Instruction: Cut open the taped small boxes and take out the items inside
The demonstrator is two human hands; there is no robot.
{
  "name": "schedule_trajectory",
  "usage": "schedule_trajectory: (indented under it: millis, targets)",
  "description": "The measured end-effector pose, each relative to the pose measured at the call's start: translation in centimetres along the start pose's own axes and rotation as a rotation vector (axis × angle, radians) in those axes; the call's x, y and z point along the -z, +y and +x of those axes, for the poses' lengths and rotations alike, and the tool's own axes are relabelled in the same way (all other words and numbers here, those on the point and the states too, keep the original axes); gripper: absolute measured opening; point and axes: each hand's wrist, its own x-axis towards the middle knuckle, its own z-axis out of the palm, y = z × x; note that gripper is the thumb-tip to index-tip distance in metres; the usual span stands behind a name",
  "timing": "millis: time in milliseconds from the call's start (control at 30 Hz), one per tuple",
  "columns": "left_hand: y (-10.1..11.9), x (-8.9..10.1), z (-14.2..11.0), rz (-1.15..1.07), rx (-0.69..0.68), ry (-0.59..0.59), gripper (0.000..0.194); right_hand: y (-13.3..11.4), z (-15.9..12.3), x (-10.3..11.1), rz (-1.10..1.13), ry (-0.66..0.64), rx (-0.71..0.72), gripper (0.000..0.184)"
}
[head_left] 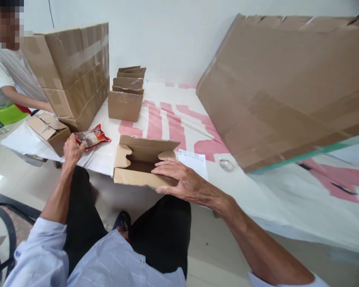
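My left hand point(73, 149) is closed on the left end of a clear packet with red ends point(91, 138), which lies tilted at the table's edge. Just left of that hand stands a closed small cardboard box point(60, 140). An open cardboard box point(139, 177) sits at the front edge, its back flap upright and its side flaps partly folded. Over its right front corner lies my right hand point(176, 177), fingers above the opening and thumb at the front wall. What I see of this box's inside holds nothing; its right part is hidden by the hand.
A stack of taped cartons point(80, 71) rises at the left, with another person's arm point(28, 97) behind it. Several small open boxes point(125, 105) stand farther back. A large cardboard panel point(287, 87) leans at right. Paper point(194, 161) and a small clear item point(226, 164) lie nearby.
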Motion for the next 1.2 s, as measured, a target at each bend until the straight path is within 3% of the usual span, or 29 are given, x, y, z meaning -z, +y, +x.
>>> schedule_trajectory:
  millis: [67,100,233,333,400,467,600,733,867,933,1067,1133,1200]
  targets:
    - [1.1,0.3,-1.9,0.105,-0.105,0.034,0.037,0.2,0.0,-0.3,0.022,0.006,0.017,0.045]
    - [1.9,0.4,-2.9,0.043,-0.150,0.012,0.037,0.3,0.0,-0.5,0.032,0.009,0.026,0.044]
    - [6.2,0.4,-6.8,-0.297,-0.331,-0.338,0.054,0.2,0.2,-1.0,0.043,0.032,0.039,0.044]
    - [8.7,-0.1,-9.2,-0.244,-0.452,-0.635,0.091,0.0,0.2,-1.2,0.026,0.047,0.032,0.044]
    - [9.2,-0.8,-10.5,-0.141,-0.503,-0.716,0.105,-0.2,0.1,-1.5,0.011,0.067,0.020,0.043]
    - [9.0,-1.5,-11.5,-0.050,-0.516,-0.722,0.100,-0.2,0.1,-1.9,-0.006,0.099,0.007,0.037]
    - [8.6,-2.3,-12.5,0.052,-0.584,-0.730,0.067,-0.2,0.2,-2.7,-0.051,0.148,0.000,0.024]
    - [9.0,-2.5,-12.7,0.128,-0.645,-0.739,0.043,-0.3,0.5,-2.9,-0.129,0.113,0.026,0.024]
    - [8.8,-2.7,-12.7,0.124,-0.663,-0.715,0.043,-0.5,0.9,-3.0,-0.211,0.056,0.021,0.014]
    - [8.0,-2.7,-12.5,0.048,-0.654,-0.634,0.052,-0.2,1.4,-3.2,-0.236,0.060,-0.001,0.012]
    - [4.7,-2.1,-11.0,0.021,-0.429,-0.323,0.050,0.5,3.6,-3.5,-0.238,0.207,-0.072,0.020]
    - [2.9,-1.7,-9.8,0.231,-0.264,-0.293,0.045,0.4,5.5,-3.7,-0.223,0.266,-0.081,0.023]
    - [1.3,-1.4,-8.6,0.446,-0.134,-0.350,0.048,-0.3,8.1,-4.0,-0.222,0.266,-0.080,0.024]
